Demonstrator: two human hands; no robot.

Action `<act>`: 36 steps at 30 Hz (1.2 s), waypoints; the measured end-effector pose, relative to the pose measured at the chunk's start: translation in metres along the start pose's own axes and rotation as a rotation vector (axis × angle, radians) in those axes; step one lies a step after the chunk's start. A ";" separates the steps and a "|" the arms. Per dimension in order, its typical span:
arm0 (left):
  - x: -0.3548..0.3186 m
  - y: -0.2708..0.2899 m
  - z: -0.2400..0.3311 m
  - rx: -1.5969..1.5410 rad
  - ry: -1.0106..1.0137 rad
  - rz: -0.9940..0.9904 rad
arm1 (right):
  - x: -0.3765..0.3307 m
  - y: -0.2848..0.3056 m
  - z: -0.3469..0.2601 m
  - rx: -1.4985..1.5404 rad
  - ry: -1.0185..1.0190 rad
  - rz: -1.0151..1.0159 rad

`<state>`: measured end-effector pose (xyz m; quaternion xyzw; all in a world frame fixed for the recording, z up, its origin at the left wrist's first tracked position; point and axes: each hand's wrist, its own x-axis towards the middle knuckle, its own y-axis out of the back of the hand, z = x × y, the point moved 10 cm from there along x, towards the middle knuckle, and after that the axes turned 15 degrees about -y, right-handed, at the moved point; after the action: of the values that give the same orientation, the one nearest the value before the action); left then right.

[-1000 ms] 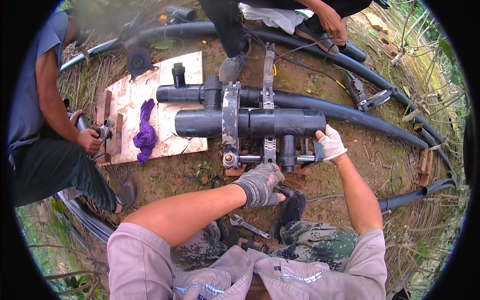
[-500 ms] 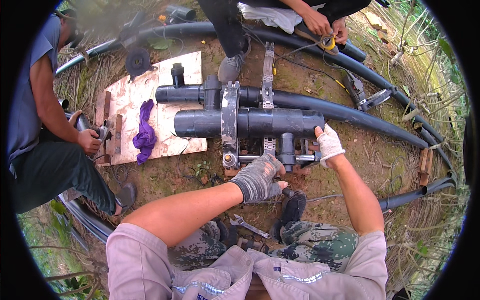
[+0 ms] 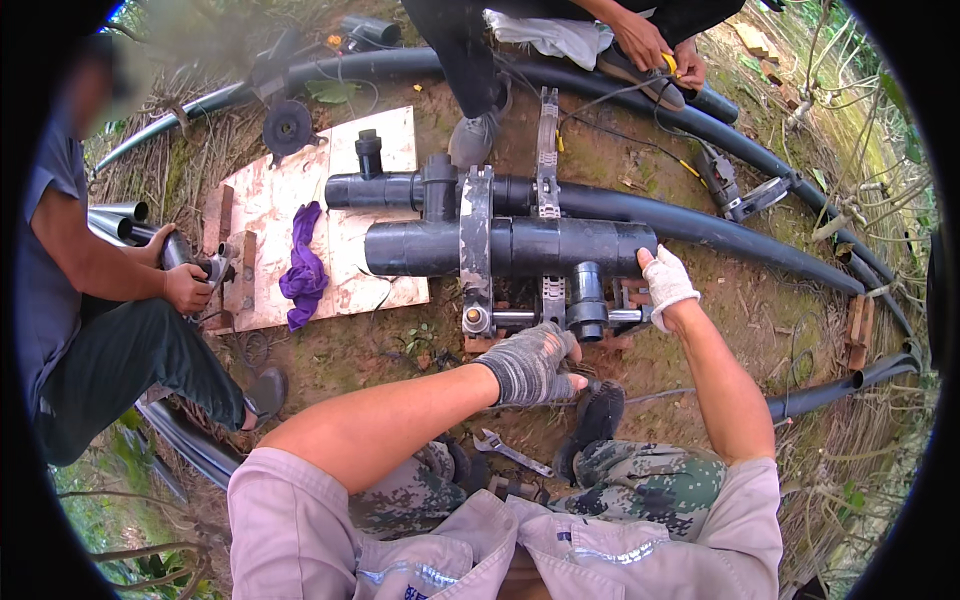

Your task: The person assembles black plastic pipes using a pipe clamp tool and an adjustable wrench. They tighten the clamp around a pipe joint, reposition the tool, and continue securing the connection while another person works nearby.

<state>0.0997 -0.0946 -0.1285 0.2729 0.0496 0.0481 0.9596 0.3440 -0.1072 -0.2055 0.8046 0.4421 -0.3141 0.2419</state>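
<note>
A thick black plastic pipe (image 3: 420, 248) lies crosswise in a metal clamp frame (image 3: 476, 240), with a short tee branch (image 3: 588, 300) pointing toward me. My right hand (image 3: 668, 287), in a white glove, holds the pipe's right end, its bare thumb against the pipe wall. In a worn grey knit glove, my left hand (image 3: 530, 365) sits just in front of the frame's steel rod (image 3: 515, 318). Its fingers are curled, and what they hold, if anything, is hidden. Behind runs a second black pipe (image 3: 640, 212) with an upright branch.
At left, a person (image 3: 70, 260) crouches holding a pipe piece (image 3: 178, 250). Beyond the pipes, another person's hands (image 3: 665, 60) handle a cable. A purple cloth (image 3: 304, 268) lies on a board (image 3: 370, 140); an adjustable wrench (image 3: 512, 455) lies by my feet. Long pipes (image 3: 690, 115) curve around.
The whole view has shifted slightly, moving the scene rightward in the picture. My right hand stays on the pipe end and my left remains by the rod. The person at left has leaned sideways.
</note>
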 end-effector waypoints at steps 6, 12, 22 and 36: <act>-0.016 -0.030 -0.003 0.042 0.084 -0.329 | -0.002 -0.004 -0.003 -0.013 0.001 0.003; -0.016 -0.025 0.005 0.065 0.103 -0.391 | -0.003 0.000 -0.001 0.041 -0.035 0.005; -0.019 -0.008 -0.005 0.001 0.128 -0.338 | -0.011 -0.008 -0.007 0.035 0.016 -0.030; -0.013 -0.003 -0.005 0.042 0.111 -0.275 | 0.010 0.006 0.006 0.059 0.126 -0.021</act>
<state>0.0866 -0.0961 -0.1334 0.2807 0.1403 -0.0697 0.9469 0.3514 -0.1084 -0.2167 0.8249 0.4554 -0.2779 0.1866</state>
